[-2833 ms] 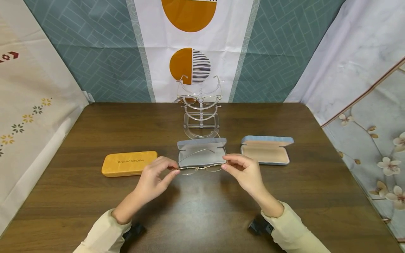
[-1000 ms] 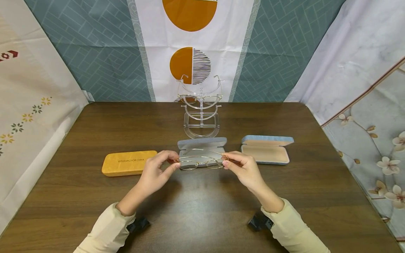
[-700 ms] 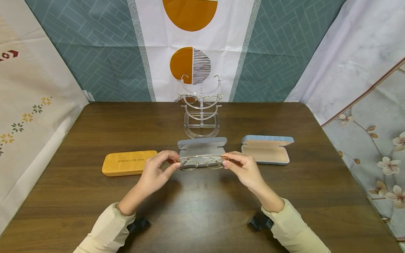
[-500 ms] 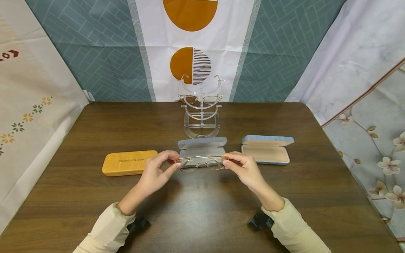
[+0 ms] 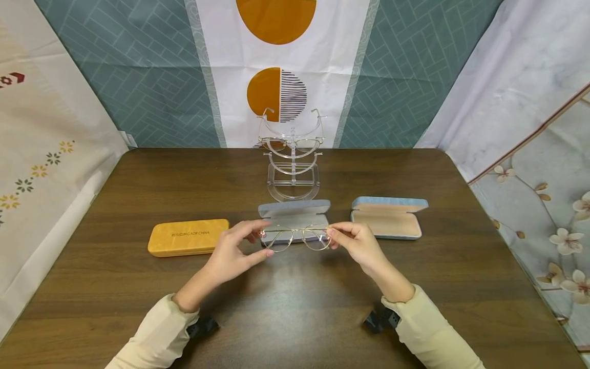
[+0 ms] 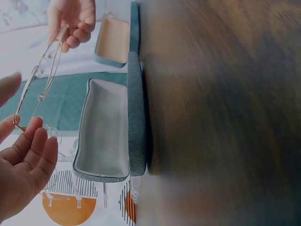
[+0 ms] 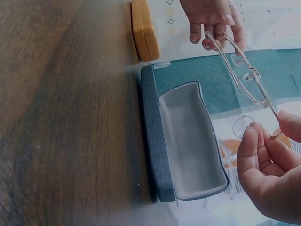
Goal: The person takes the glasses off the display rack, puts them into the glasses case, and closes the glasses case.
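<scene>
A pair of thin gold-rimmed eyeglasses (image 5: 297, 230) is held in the air in front of the open grey-blue glasses case (image 5: 295, 207). Both temples lie folded behind the lenses, as the left wrist view shows. My right hand (image 5: 364, 251) pinches the right end of the frame between thumb and fingers. At the other end, my left hand (image 5: 232, 256) has its fingers against the hinge, while its thumb stands away from the frame. In the right wrist view the grey-lined inside of the case (image 7: 188, 136) holds nothing.
A closed yellow glasses case (image 5: 189, 238) lies to the left. An open light-blue case (image 5: 389, 205) with a beige lining is at the right. Behind stands a clear display stand (image 5: 293, 177) carrying another pair of glasses (image 5: 306, 145). Fabric hangs around the table (image 5: 295, 318).
The temples, spread out at first, have been folded in one after the other. The lenses have since tilted up toward the head camera, and my left thumb has come off the frame.
</scene>
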Demonstrator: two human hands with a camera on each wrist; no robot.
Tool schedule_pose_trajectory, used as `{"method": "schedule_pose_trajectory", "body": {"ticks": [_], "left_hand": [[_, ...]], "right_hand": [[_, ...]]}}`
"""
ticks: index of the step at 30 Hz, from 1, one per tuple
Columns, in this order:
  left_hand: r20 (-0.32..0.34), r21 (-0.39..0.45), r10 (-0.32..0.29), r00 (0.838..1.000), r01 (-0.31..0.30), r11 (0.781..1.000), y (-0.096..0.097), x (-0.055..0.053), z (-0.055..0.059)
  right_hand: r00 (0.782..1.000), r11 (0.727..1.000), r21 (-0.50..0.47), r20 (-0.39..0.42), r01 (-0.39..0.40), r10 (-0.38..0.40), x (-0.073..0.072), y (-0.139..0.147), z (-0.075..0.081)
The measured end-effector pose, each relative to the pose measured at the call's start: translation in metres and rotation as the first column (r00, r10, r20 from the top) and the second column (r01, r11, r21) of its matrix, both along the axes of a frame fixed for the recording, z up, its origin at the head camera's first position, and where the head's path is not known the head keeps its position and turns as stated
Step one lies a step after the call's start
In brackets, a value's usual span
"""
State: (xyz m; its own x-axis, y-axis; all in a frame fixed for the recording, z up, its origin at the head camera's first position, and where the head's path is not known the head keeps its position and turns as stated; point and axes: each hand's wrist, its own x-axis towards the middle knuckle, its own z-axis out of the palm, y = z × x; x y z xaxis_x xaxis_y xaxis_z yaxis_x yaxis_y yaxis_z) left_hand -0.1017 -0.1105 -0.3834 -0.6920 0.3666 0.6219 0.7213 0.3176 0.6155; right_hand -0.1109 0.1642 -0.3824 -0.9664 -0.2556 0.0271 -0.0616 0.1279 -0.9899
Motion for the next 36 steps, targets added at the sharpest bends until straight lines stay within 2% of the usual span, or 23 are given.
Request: {"method": "schedule_pose_trajectory", "body": {"ticks": [4, 9, 14, 23, 28, 36], "left_hand": [[0.025, -0.037, 0.008, 1.0, -0.007, 0.999, -0.002, -0.003, -0.009], [0.03, -0.06, 0.025, 0.999, -0.024, 0.998, -0.001, -0.004, -0.011], [0.033, -0.089, 0.054, 0.998, -0.051, 0.995, 0.0, -0.005, -0.014], [0.021, -0.124, 0.109, 0.994, -0.105, 0.987, 0.002, -0.006, -0.017], [0.058, -0.138, 0.129, 0.99, -0.12, 0.983, 0.001, -0.008, -0.019], [0.119, -0.17, 0.154, 0.981, -0.133, 0.976, 0.002, -0.013, -0.02]], "right_hand": [[1.0, 1.0, -0.023, 0.013, -0.007, 0.008, -0.001, 0.0, -0.001], [0.999, 0.999, -0.048, 0.037, -0.024, 0.026, -0.003, 0.0, -0.003], [0.998, 0.999, -0.03, 0.062, -0.014, 0.016, -0.004, 0.0, -0.005], [1.0, 0.997, 0.076, 0.006, -0.017, 0.017, -0.005, 0.0, -0.008], [0.998, 0.99, 0.131, -0.045, -0.044, 0.05, -0.005, 0.001, -0.009], [0.99, 0.961, 0.273, -0.117, -0.042, 0.077, -0.011, -0.001, -0.009]]}}
